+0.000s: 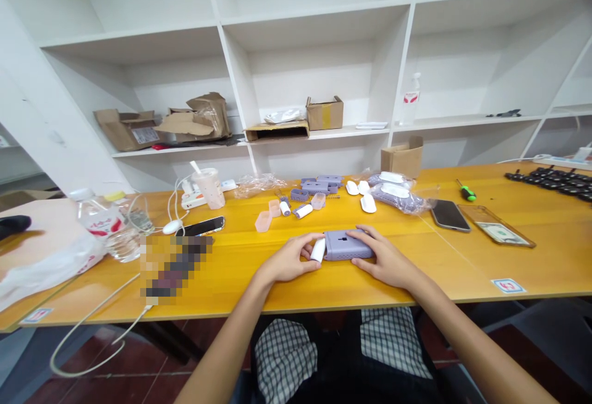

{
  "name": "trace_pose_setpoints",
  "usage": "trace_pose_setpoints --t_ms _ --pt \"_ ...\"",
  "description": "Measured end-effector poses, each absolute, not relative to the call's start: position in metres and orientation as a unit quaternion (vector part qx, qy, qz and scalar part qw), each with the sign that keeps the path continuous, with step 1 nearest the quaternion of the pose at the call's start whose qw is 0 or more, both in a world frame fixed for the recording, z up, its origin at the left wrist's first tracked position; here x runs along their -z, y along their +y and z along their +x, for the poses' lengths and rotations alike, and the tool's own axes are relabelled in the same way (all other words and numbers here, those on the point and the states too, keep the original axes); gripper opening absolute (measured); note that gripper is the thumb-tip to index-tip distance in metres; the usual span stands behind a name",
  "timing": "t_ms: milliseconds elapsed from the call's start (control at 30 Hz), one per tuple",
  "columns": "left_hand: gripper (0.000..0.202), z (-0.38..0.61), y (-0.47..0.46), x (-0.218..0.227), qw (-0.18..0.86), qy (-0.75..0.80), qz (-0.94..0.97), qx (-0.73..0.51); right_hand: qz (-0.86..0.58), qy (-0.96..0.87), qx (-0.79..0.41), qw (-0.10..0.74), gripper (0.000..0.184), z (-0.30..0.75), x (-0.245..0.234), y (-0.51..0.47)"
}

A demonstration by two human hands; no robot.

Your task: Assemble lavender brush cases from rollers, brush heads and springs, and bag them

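Note:
A purple plastic case [340, 245] with a small dark slot in its top lies on the table before me. My right hand [382, 253] is closed round its right end, thumb on the near side and fingers over the top. My left hand [293, 259] pinches a small white rounded piece [318, 250] at the case's left end; whether it touches the case I cannot tell. Beyond the hands lie small white-and-purple cylinders [303, 211], translucent pink cups [263, 221], several purple shells [319, 187] and white curved covers [368, 203].
Plastic-bagged purple parts [400, 197] lie at the back right. Further right are a phone [450, 215], a clear case with a banknote [502, 233] and a green screwdriver [467, 193]. Leftward stand a drink cup [209, 188] and water bottles [104, 225]; a cable [87, 330] hangs over the edge.

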State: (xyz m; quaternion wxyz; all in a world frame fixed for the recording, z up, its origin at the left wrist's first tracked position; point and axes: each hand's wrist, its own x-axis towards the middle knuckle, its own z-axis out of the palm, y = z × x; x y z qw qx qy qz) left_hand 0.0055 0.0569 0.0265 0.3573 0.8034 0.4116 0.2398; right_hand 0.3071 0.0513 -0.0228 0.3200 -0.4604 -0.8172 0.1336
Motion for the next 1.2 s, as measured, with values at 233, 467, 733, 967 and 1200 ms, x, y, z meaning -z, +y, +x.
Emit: trace_pose_setpoints --t_ms 233,467,733,967,1200 --pt "0.075 0.003 0.059 -0.025 0.375 0.416 0.794 -0.238 -0.461 -0.818 -0.131 0.318 0.062 0.306 0.022 0.051" --pt "0.075 0.005 0.06 -0.021 0.369 0.419 0.787 -0.262 -0.461 -0.818 -0.134 0.316 0.062 0.306 0.021 0.051" --pt "0.078 0.005 0.064 -0.013 0.359 0.439 0.78 -0.265 -0.463 -0.818 -0.141 0.309 0.061 0.307 0.019 0.05" --pt "0.077 0.006 0.064 -0.014 0.348 0.445 0.783 -0.261 -0.457 -0.819 -0.155 0.31 0.058 0.309 0.021 0.052" --pt "0.074 0.006 0.065 -0.013 0.327 0.448 0.79 -0.261 -0.458 -0.818 -0.157 0.312 0.058 0.309 0.021 0.052"
